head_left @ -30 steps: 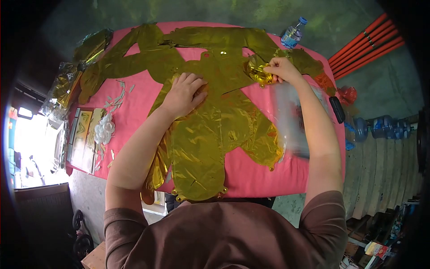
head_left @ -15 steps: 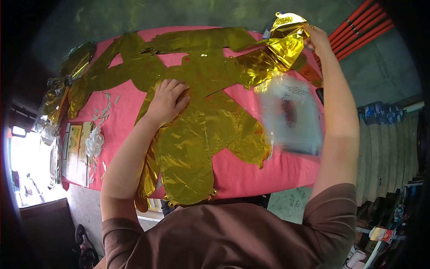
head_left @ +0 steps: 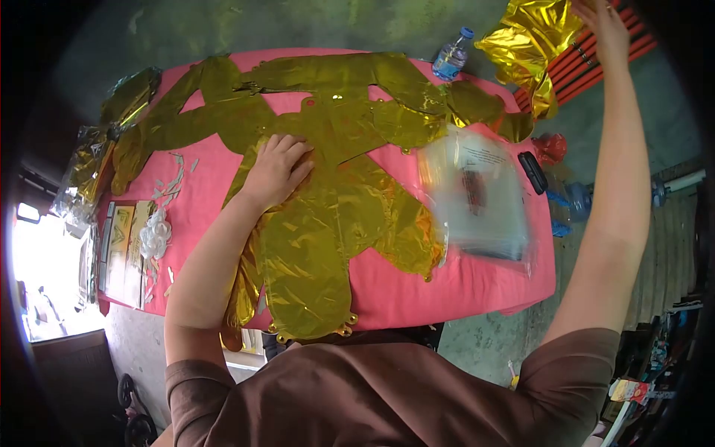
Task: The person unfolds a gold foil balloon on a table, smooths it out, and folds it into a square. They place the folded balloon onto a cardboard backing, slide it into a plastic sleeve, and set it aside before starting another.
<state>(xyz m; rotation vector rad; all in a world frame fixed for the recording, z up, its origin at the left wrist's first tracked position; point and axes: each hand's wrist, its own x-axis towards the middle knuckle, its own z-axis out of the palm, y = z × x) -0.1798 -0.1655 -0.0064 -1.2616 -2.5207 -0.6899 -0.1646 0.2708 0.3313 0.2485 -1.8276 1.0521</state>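
Gold foil balloons [head_left: 309,261], flat and uninflated, lie across a pink-covered table [head_left: 477,294]. My left hand [head_left: 278,170] rests palm down on the foil near the middle, its fingers laid flat and slightly apart. At the upper right, beyond the table's edge, my right hand [head_left: 596,15] is raised and pinches the end of a crumpled gold foil piece [head_left: 532,37], which hangs in the air. Part of that hand is cut off by the frame's top edge.
Clear plastic bags [head_left: 484,201] lie at the right, beside a black object [head_left: 532,173]. A water bottle [head_left: 452,56] stands at the back edge. White rings [head_left: 155,235] and flat packages [head_left: 123,253] are at the left. Red poles [head_left: 581,67] lie beyond.
My right hand has moved up and to the right, carrying the foil piece off the table. The bottle and the black object are now more exposed. My left hand has stayed in place.
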